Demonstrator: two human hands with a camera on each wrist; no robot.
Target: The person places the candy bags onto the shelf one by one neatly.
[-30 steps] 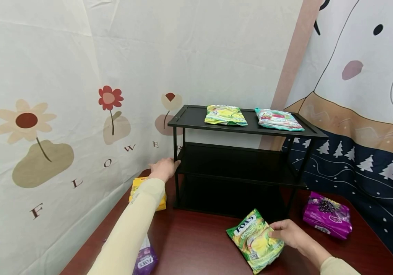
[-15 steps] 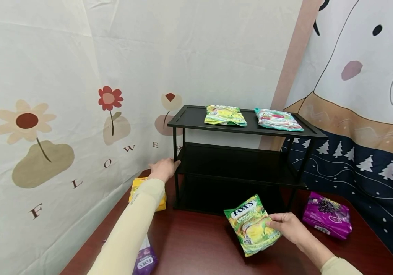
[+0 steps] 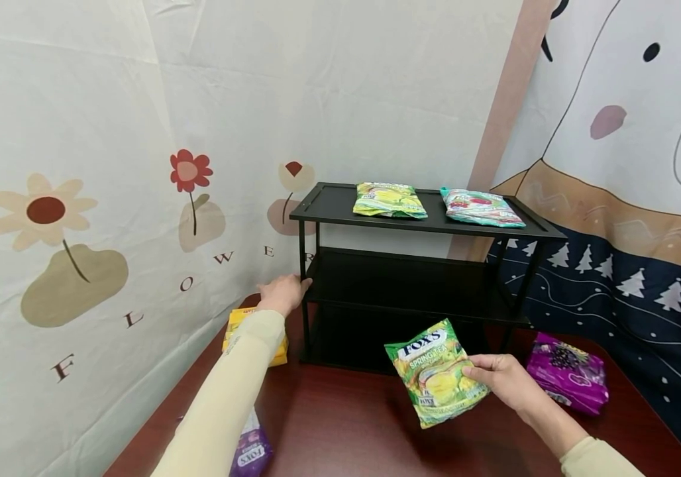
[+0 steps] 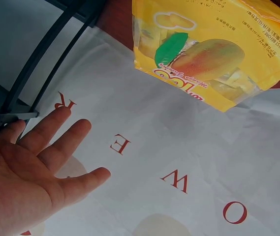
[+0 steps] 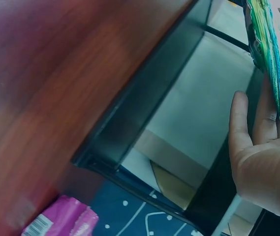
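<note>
Nearest, at the lower left, a purple bag (image 3: 251, 454) lies on the dark red-brown desk (image 3: 334, 417), partly hidden by the cream left sleeve (image 3: 221, 397), its FOX'S label upside down to the viewer.

A little farther on, the green bag (image 3: 436, 381) is held up clear of the desk, in front of the rack's lowest level. Its printed face is turned to the viewer; the FOX'S end points up and slightly left, and the long axis slants down to the lower right. The right hand (image 3: 504, 381) pinches it by its right edge, thumb on the front, the other fingers behind; seen from the right wrist, it is a thin strip. The bag is green and yellow, glossy and slightly crinkled, marked SPRING TEA, with a pictured cup.

Beyond, a magenta bag (image 3: 570, 377) with dark grapes lies on the desk to the right. A yellow bag (image 4: 194, 54) with a mango picture is at the left, near the left hand (image 3: 283, 293), whose fingers are loosely spread beside the front left post of the black rack (image 3: 388, 281).

On the rack's top lie a yellow-green bag (image 3: 389, 201) and a teal-edged bag (image 3: 483, 208). Behind hangs pale cloth (image 3: 239, 86) printed with flowers.
</note>
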